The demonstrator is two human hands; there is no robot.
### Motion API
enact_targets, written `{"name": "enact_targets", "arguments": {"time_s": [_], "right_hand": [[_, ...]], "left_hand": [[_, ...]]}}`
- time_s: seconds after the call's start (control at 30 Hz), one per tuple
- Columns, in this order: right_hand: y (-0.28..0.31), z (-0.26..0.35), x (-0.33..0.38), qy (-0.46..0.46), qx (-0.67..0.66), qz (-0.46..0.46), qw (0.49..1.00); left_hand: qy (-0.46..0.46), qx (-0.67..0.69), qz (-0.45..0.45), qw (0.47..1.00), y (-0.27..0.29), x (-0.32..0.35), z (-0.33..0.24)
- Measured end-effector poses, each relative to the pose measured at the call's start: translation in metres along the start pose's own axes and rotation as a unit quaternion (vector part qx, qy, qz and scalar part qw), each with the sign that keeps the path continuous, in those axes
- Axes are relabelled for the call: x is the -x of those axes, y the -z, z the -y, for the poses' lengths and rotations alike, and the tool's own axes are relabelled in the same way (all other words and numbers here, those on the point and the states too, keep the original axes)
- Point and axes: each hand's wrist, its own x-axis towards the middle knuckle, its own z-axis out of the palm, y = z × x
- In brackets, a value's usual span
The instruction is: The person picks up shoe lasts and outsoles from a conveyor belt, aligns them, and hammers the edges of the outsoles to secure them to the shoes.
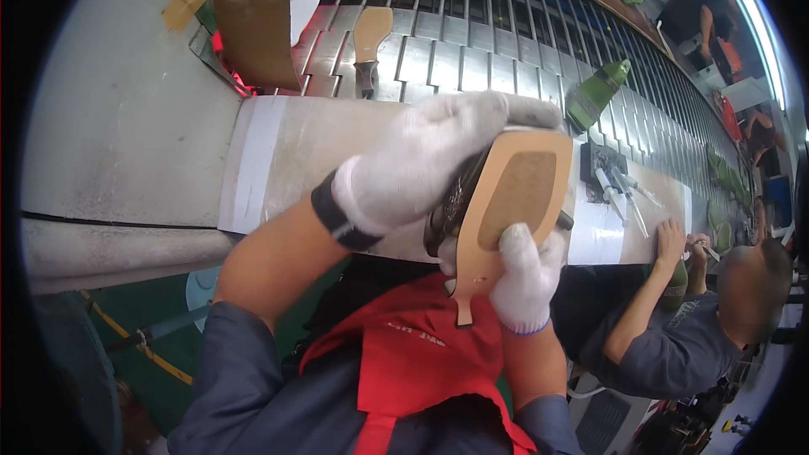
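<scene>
Right hand (527, 274), left hand (421, 164) hide shoe (510, 202) upper.

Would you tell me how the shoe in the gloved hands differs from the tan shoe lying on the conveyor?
The held shoe is gripped between both hands, left hand and right hand, above the bench; the conveyor shoe lies alone, untouched. The held shoe looks larger, being nearer the camera. Both show a tan sole facing up.

Pretty bright overall, with a strip light (746, 13) at far right blowing out white. The metal conveyor slats (472, 50) catch some glare. Heavy fisheye bending and black corners; near stuff looks slightly soft.
</scene>
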Motion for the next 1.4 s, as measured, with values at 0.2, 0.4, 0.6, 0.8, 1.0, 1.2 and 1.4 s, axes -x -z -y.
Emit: {"name": "enact_targets", "arguments": {"time_s": [0.2, 0.4, 0.6, 0.8, 1.0, 1.2, 1.4], "right_hand": [[0.004, 0.009, -0.022, 0.009, -0.048, -0.035, 0.998], [0.009, 0.003, -0.026, 0.036, -0.017, -0.043, 0.998], [0.003, 0.010, -0.018, 0.023, -0.015, -0.074, 0.997], [0.001, -0.003, 0.012, 0.023, 0.058, -0.038, 0.997], [-0.002, -0.009, 0.032, 0.165, 0.252, -0.007, 0.954], [-0.017, 0.000, 0.027, 0.150, 0.316, 0.072, 0.934], [-0.027, -0.001, 0.024, 0.146, 0.320, 0.091, 0.932]], "left_hand": [[-0.018, -0.014, 0.028, 0.999, 0.020, -0.032, 0.013], [-0.060, -0.036, 0.006, 0.998, 0.022, -0.035, 0.020], [-0.014, -0.040, 0.057, 0.997, 0.024, -0.022, 0.011], [-0.019, 0.069, 0.039, 0.997, 0.009, 0.016, 0.012], [-0.058, -0.064, -0.012, 0.996, -0.017, 0.067, -0.002], [-0.065, -0.250, -0.134, 0.957, -0.033, 0.093, -0.020], [-0.056, -0.307, -0.178, 0.933, -0.041, 0.099, -0.037]]}}
